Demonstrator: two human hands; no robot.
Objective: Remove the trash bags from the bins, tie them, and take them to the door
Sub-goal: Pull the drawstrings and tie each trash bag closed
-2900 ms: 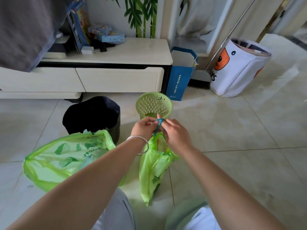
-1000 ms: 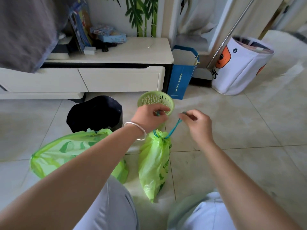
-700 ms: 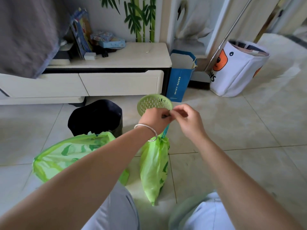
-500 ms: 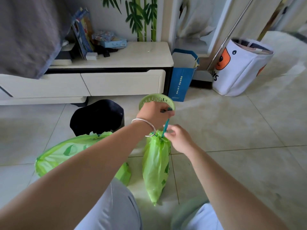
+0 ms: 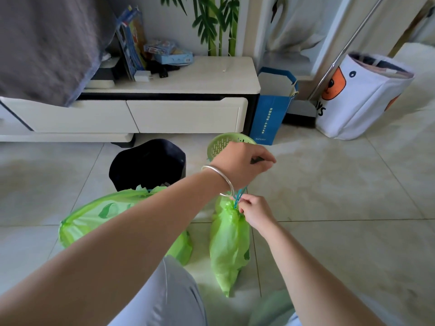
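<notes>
A small green trash bag [image 5: 229, 241] hangs just above the floor tiles, its neck gathered by a teal drawstring [image 5: 240, 195]. My left hand [image 5: 240, 164] is raised above the bag and pinches the upper end of the drawstring. My right hand [image 5: 255, 209] pinches the drawstring right at the bag's gathered neck. A larger green trash bag [image 5: 98, 215] lies on the floor to the left, partly hidden by my left forearm. Behind it stands a black bin [image 5: 148, 164], and a small green perforated bin [image 5: 223, 144] stands behind my left hand.
A low white TV cabinet [image 5: 164, 109] runs along the back wall. A blue paper bag [image 5: 270, 114] stands beside it, and a white fabric basket [image 5: 362, 97] at the right. My knee in grey trousers [image 5: 164, 297] fills the bottom.
My hands pulled the drawstring apart, met above the bag, then my right hand dropped to the bag's neck. My left hand stayed raised with the string. The neck is drawn tighter.
</notes>
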